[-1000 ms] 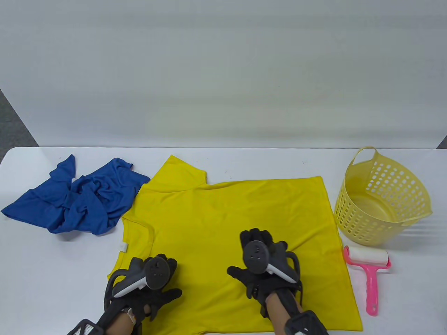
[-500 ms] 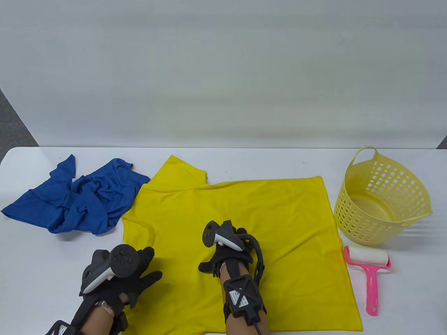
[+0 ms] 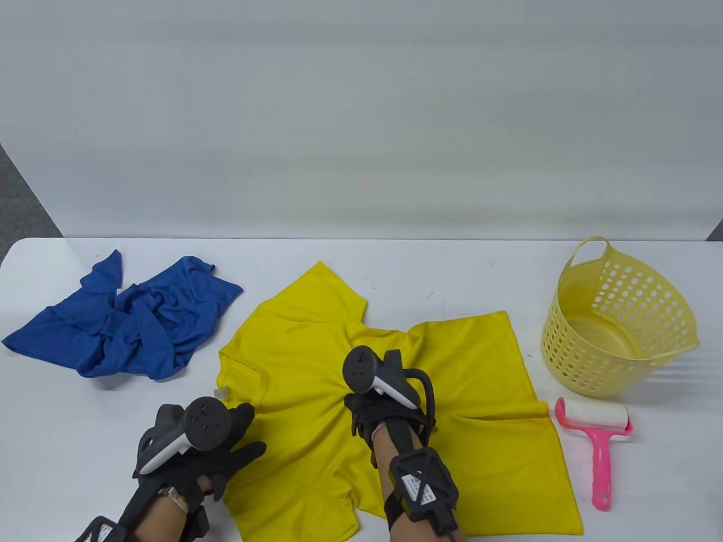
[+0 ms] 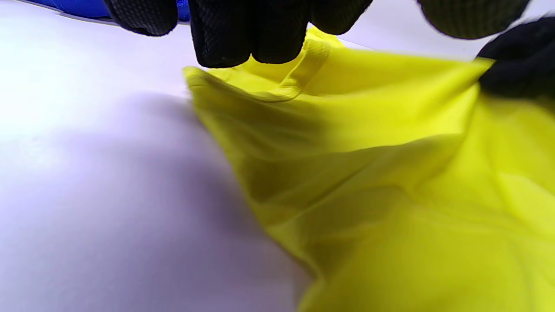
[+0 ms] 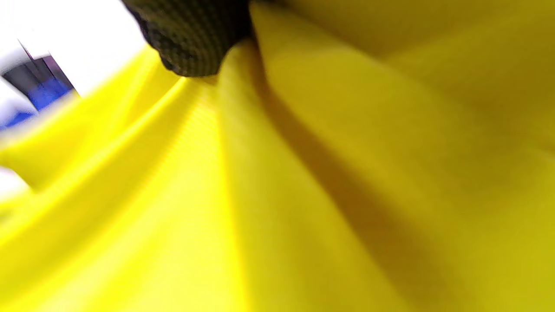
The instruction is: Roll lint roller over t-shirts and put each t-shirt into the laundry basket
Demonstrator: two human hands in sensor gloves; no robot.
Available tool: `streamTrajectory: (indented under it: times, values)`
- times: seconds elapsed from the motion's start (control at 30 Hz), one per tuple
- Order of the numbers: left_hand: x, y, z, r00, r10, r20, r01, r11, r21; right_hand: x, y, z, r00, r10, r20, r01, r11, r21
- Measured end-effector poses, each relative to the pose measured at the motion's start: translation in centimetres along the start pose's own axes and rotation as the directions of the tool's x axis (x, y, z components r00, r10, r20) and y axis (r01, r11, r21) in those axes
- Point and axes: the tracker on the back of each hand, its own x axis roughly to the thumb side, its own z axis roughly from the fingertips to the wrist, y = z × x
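A yellow t-shirt [image 3: 469,361] lies on the white table in the table view, bunched at its middle. My right hand [image 3: 364,407] grips it there, and folds fan out from the fist. The right wrist view shows a gloved finger [image 5: 190,39] dug into the gathered yellow cloth [image 5: 303,195]. My left hand [image 3: 248,432] hovers with fingers spread at the shirt's left edge. In the left wrist view its fingers [image 4: 243,30] hang just above the raised yellow hem [image 4: 390,173]. A pink lint roller [image 3: 593,435] lies at the right, untouched. The yellow laundry basket [image 3: 565,282] stands behind it, holding nothing.
A crumpled blue t-shirt [image 3: 130,322] lies at the table's left. A grey wall panel rises behind the table's far edge. Bare white tabletop [image 3: 395,265] shows behind the yellow shirt.
My right hand turned, closed on the middle of the yellow shirt and pulled it into a bunch; its edges drew inward. My left hand slid left to the shirt's edge.
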Motion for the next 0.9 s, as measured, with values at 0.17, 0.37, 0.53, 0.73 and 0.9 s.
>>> streamTrajectory:
  times: [0.17,0.37,0.53,0.73,0.9]
  values:
    - [0.1,-0.2,-0.2,1.000,-0.011,-0.004,0.010,1.000,-0.010,0.1,-7.5,4.4,0.957,-0.237,0.165,0.279,0.909,-0.309]
    - [0.3,-0.5,-0.3,1.000,-0.029,-0.010,0.029,0.999,-0.016,-0.4,-15.1,10.9,0.817,-0.381,0.433,0.576,0.584,-0.572]
    - [0.5,-0.7,-0.3,0.999,-0.043,-0.012,0.043,0.999,-0.023,-1.8,-15.3,12.3,0.971,-0.049,0.234,0.192,0.743,-0.641]
    - [0.9,-1.0,-0.5,0.998,-0.063,-0.005,0.063,0.997,-0.034,-3.6,-6.2,9.7,0.983,0.151,0.109,-0.124,0.967,-0.223]
    - [0.9,-1.5,-0.8,0.997,-0.080,-0.011,0.079,0.995,-0.061,-2.2,3.9,8.0,0.986,0.124,0.114,-0.163,0.872,0.461]
